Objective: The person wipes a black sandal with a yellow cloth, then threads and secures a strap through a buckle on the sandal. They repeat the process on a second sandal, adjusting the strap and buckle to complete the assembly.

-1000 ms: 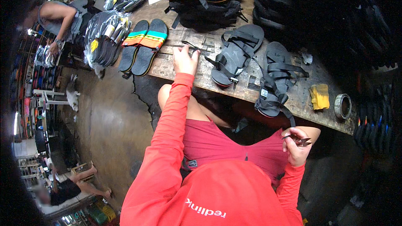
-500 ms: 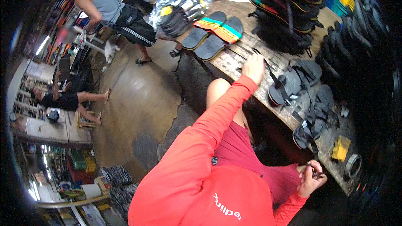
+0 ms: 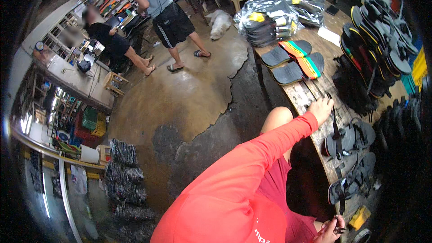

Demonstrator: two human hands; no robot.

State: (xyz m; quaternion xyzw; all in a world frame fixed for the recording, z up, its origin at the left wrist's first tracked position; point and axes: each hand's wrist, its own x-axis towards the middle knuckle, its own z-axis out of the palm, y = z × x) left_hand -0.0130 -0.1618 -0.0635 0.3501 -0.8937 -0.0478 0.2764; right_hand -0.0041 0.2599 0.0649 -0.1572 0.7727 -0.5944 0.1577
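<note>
My left hand [image 3: 321, 110] is at the near edge of the wooden bench, fingers curled round a black strap [image 3: 335, 123]. The strap runs down to a grey sandal [image 3: 348, 139] with black straps. A second strappy sandal [image 3: 353, 183] lies below it on the bench. Low on the right, my right hand [image 3: 330, 231] is closed on a small dark thing that I cannot make out, just off the bench edge. Past my left hand lies a pair of black slides [image 3: 292, 77] with striped orange, yellow and green bands.
Tall stacks of sandals [image 3: 382, 45] crowd the bench's right side. Bagged footwear [image 3: 270, 20] sits at its far end, and a yellow block [image 3: 359, 218] near my right hand. Two people stand on the left, near a white animal [image 3: 220, 24] lying on the floor.
My view has swung left, so the bench and both hands sit further right and lower in the picture. The person in the grey top stands more upright. My hands keep about the same grip.
</note>
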